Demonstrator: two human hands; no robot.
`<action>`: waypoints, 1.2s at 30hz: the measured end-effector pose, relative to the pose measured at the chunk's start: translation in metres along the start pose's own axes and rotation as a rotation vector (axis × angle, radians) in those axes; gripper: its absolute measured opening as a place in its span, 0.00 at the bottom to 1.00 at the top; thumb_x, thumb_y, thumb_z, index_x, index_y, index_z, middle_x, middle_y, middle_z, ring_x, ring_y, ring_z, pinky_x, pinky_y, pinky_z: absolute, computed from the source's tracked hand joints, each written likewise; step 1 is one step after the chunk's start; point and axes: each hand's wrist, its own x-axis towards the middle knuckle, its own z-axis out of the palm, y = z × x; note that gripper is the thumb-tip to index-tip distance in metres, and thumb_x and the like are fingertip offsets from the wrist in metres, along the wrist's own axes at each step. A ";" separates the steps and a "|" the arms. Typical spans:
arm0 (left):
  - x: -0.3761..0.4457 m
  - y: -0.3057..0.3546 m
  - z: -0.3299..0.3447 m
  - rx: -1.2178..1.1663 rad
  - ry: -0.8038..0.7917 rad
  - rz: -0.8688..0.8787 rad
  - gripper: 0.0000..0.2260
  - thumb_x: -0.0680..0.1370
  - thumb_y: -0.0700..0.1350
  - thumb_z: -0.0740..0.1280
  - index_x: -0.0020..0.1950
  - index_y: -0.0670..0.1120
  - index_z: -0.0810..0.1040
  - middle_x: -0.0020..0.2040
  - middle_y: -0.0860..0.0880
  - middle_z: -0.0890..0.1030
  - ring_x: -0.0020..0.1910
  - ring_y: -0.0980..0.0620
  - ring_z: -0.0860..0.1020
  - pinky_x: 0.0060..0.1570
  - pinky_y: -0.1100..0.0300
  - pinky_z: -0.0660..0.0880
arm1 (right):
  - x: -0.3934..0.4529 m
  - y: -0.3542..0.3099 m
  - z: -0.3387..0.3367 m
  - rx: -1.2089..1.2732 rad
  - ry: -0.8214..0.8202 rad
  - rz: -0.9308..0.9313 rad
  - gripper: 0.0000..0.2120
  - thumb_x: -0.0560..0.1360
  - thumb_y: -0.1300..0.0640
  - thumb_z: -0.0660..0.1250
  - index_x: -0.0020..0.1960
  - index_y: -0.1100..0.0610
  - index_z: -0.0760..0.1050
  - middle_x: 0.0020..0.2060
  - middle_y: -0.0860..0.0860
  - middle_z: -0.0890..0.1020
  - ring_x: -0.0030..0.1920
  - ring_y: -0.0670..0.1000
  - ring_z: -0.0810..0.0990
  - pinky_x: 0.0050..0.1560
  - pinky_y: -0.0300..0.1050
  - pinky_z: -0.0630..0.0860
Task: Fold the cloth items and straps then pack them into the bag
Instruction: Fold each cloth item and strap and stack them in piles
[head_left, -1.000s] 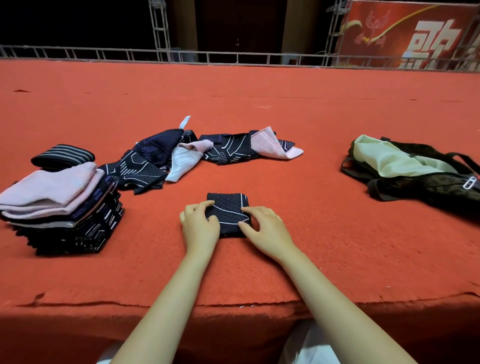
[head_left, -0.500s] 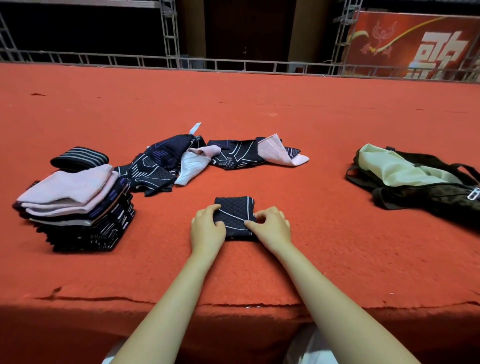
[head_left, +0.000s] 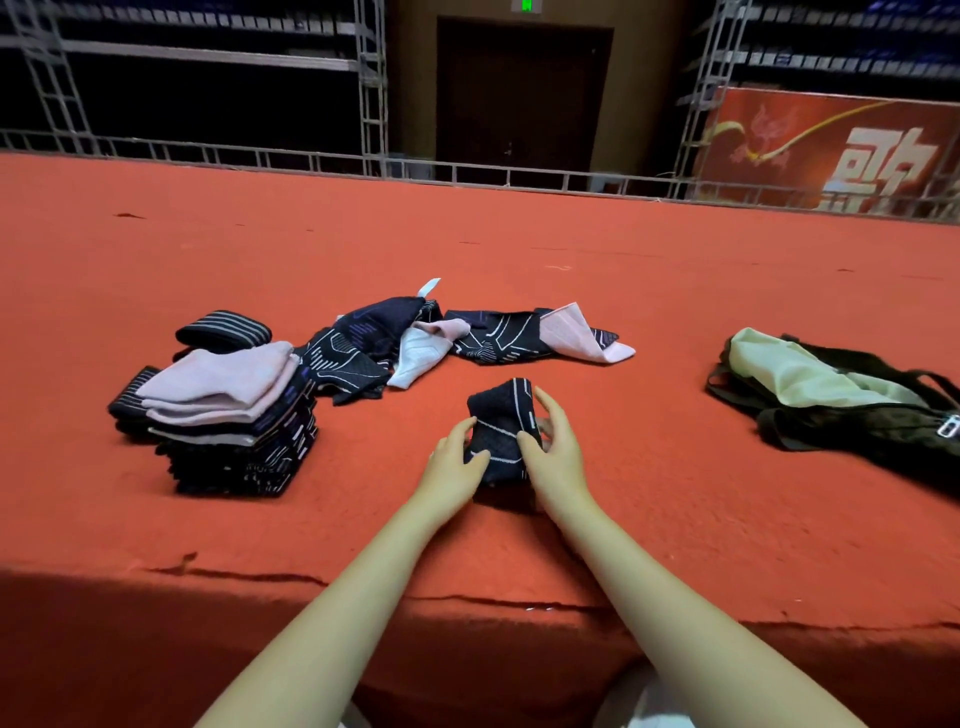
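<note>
Head view: bag (head_left: 852, 415) cut off right

Large white characters, unreadable, on red banner (head_left: 831, 150)

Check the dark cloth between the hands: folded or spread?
Folded: the dark cloth is a compact bundle gripped by the left hand and right hand.

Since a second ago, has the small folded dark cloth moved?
Yes. The folded dark cloth, gripped by both hands, has tilted up off the red table.
</note>
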 end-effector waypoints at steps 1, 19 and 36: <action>0.001 0.003 -0.005 -0.090 -0.008 -0.015 0.22 0.78 0.42 0.61 0.72 0.51 0.63 0.66 0.42 0.72 0.65 0.45 0.72 0.67 0.48 0.67 | 0.003 -0.009 0.006 0.006 0.004 -0.035 0.27 0.73 0.73 0.58 0.69 0.54 0.66 0.60 0.50 0.77 0.60 0.47 0.76 0.61 0.37 0.72; -0.013 0.017 -0.280 0.155 0.626 0.020 0.20 0.76 0.33 0.55 0.65 0.43 0.74 0.63 0.46 0.77 0.62 0.49 0.74 0.57 0.65 0.67 | 0.046 -0.128 0.225 -0.081 -0.314 -0.036 0.23 0.74 0.58 0.63 0.68 0.57 0.65 0.58 0.54 0.79 0.58 0.56 0.77 0.61 0.52 0.72; -0.007 0.014 -0.260 0.649 0.585 0.117 0.12 0.77 0.43 0.60 0.57 0.49 0.80 0.59 0.46 0.74 0.62 0.44 0.67 0.60 0.51 0.66 | 0.060 -0.073 0.197 -0.290 -0.349 0.107 0.18 0.75 0.45 0.56 0.61 0.53 0.69 0.42 0.50 0.78 0.43 0.54 0.75 0.47 0.47 0.73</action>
